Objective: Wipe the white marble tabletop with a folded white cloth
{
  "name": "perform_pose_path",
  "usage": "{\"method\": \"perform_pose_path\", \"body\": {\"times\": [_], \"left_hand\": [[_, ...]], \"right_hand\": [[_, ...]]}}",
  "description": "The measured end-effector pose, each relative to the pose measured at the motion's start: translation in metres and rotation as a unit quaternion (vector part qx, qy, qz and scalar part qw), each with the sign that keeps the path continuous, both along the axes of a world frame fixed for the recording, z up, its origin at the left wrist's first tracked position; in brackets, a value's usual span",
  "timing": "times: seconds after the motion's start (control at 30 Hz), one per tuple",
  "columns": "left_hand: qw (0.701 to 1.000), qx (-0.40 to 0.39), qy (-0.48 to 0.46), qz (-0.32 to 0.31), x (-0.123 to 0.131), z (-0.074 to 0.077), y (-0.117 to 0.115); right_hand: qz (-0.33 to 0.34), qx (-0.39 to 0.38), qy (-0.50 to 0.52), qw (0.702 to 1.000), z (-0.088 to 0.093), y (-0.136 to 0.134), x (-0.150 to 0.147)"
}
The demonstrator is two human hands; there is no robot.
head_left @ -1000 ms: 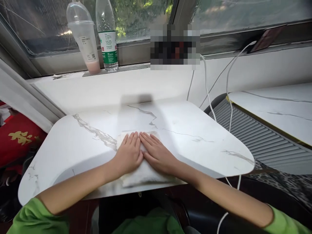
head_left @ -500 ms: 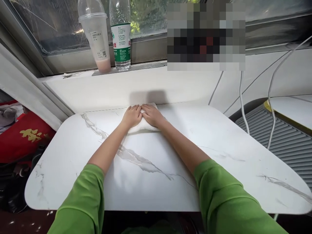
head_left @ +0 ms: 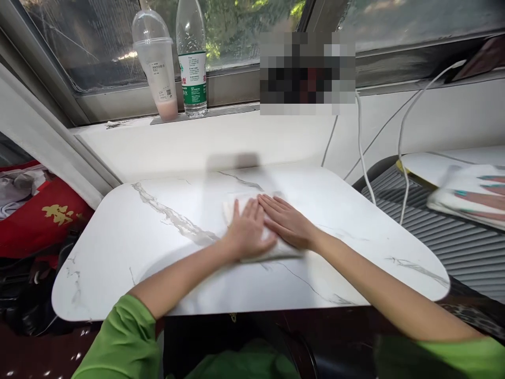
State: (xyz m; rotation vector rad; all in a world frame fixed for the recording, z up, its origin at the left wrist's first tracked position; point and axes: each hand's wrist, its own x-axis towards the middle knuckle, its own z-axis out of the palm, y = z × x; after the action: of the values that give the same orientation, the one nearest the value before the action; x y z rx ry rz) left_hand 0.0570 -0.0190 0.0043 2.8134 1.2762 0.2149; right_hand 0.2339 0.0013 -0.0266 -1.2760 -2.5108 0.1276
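White cloth (head_left: 232, 208) lay flat mid-desk (head_left: 150, 263), directly under both hands. Left hand (head_left: 248, 232) and right hand (head_left: 287, 223) were open, palms pressed on it side by side, equally near.

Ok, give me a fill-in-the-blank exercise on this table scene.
The left hand and right hand lie flat on the folded white cloth, atop the white ____-patterned table.
The clear dome-lidded plastic cup holds a little ____ liquid.
The clear plastic bottle beside it has a white and ____ label.
Missing words: marble; pink; green.
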Motion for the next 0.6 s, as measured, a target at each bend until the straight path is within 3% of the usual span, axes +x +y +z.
{"method": "perform_pose_path", "body": {"times": [0.13,0.3,0.43,0.6], "left_hand": [[0.999,-0.001,-0.009,-0.045,0.055,-0.002,-0.049],[0.997,0.033,-0.011,-0.075,0.117,-0.009,-0.074],[0.996,0.037,-0.016,-0.075,0.134,-0.013,-0.074],[0.997,0.041,-0.009,-0.061,0.15,-0.014,-0.052]], "right_hand": [[-0.033,-0.024,0.005,0.999,-0.005,-0.062,0.069],[-0.142,-0.062,0.022,0.988,-0.014,-0.108,0.137],[-0.17,-0.034,0.052,0.983,-0.02,-0.113,0.143],[-0.159,-0.001,0.082,0.984,-0.013,-0.085,0.142]]}}
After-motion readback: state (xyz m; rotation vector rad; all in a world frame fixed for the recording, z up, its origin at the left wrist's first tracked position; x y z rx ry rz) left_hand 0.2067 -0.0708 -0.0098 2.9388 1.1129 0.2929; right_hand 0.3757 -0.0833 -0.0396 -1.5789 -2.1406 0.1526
